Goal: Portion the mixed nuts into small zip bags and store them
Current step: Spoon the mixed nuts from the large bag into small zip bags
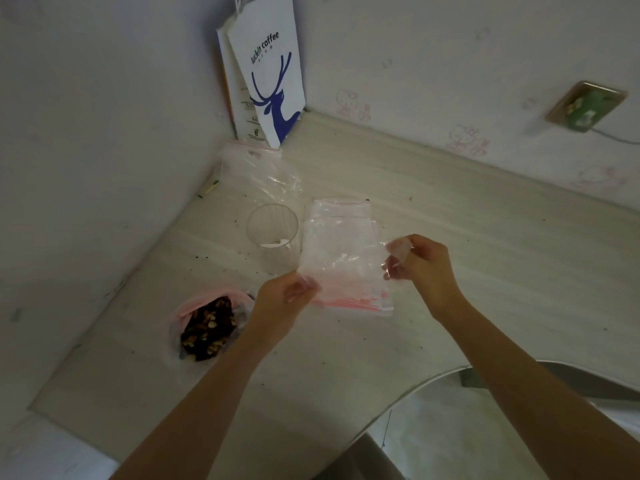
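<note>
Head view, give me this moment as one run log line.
left hand: pinches zip bags | right hand: pinches zip bags | mixed nuts: in open bag on table | glass: upright

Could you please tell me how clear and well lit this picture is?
Head view: dim, flat, bluish light; the wide-angle lens stretches the frame's corners; the zip bags between the left hand and right hand look soft; small glints on the crumpled bag.

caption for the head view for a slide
The left hand and right hand pinch zip bags over the desk near a glass and an open bag of mixed nuts
</note>
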